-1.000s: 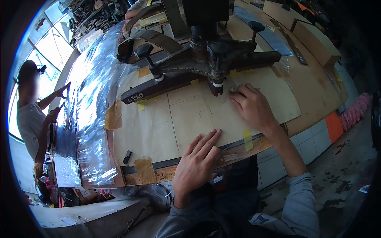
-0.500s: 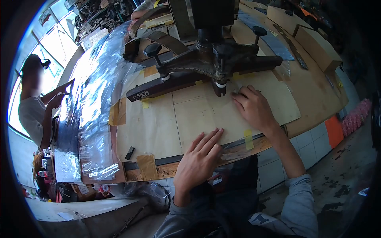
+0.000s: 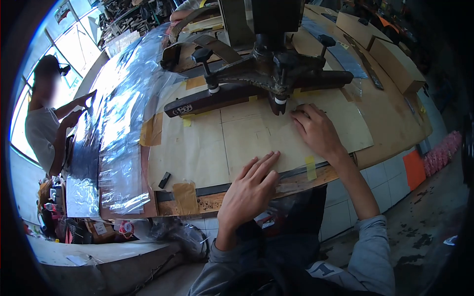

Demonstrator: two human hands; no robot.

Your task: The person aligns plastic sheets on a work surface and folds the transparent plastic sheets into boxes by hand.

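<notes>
A pale sheet [image 3: 197, 153] marked with thin pencil lines lies on the worktable, taped at its edges. My left hand [image 3: 248, 196] rests palm down at the sheet's front edge, fingers stretched onto it. Farther up on the right, my right hand [image 3: 318, 132] is on the sheet with bent fingers and thumb drawn together. Whatever its fingertips pinch, if anything, is too small to make out. Just beyond them is the dark metal clamp head [image 3: 276, 74] of a press, with a long bar [image 3: 237, 100] across the sheet. A small black block [image 3: 165, 180] sits near the sheet's left front corner.
Clear plastic film [image 3: 123, 123] covers the table's left side, where a person in a pale shirt [image 3: 42, 133] stands holding something. Cardboard boxes [image 3: 397, 64] and a long dark strip [image 3: 363, 61] lie at the right. Brown tape [image 3: 185, 198] crosses the front edge.
The view has shifted slightly, so the table and press appear a little farther right. Both hands keep nearly the same places on the sheet.
</notes>
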